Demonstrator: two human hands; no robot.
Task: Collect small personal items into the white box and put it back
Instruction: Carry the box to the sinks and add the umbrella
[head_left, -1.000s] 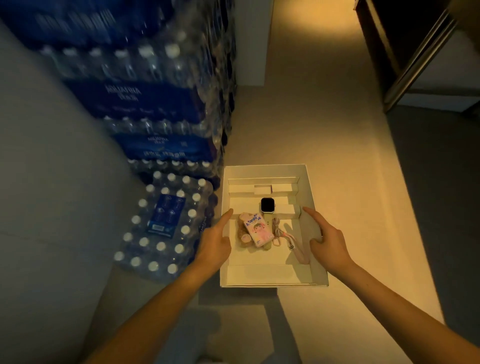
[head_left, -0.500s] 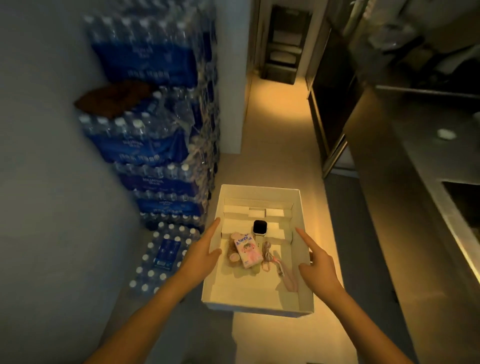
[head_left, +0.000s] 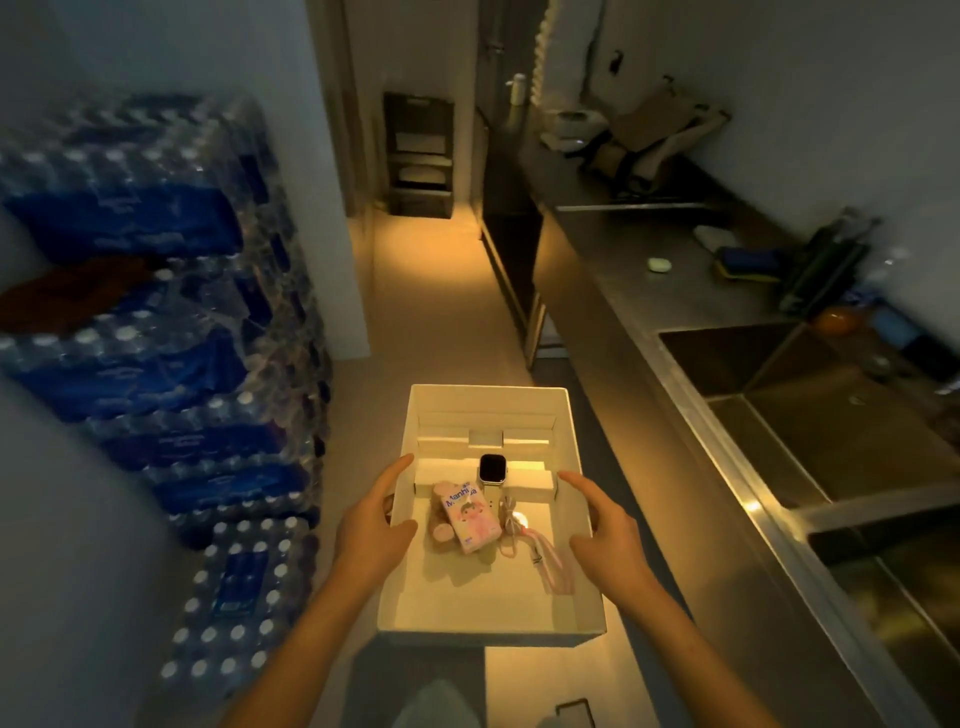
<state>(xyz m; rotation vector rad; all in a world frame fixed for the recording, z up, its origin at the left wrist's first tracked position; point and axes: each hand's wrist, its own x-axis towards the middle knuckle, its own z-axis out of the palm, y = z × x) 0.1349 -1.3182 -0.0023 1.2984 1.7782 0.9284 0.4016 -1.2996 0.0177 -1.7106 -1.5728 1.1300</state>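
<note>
I hold the open white box (head_left: 488, 616) off the floor, level, in front of me. My left hand (head_left: 371, 525) grips its left wall and my right hand (head_left: 605, 525) grips its right wall. Inside lie a smartwatch (head_left: 492, 469) on white inner cartons, a small pink carton with a cartoon figure (head_left: 470, 519), a small plush toy (head_left: 441, 530) partly under that carton, and a pink lanyard with a cord (head_left: 540, 558).
Stacked shrink-wrapped packs of water bottles (head_left: 171, 338) fill the left side. A steel counter with a sink (head_left: 810, 415) runs along the right, carrying sponges, bags and bottles. A narrow floor aisle (head_left: 436, 312) leads ahead to a dark shelf unit (head_left: 418, 156).
The box has risen from the floor between my hands. My view has lifted, now showing the counter, the sink and the far end of the aisle.
</note>
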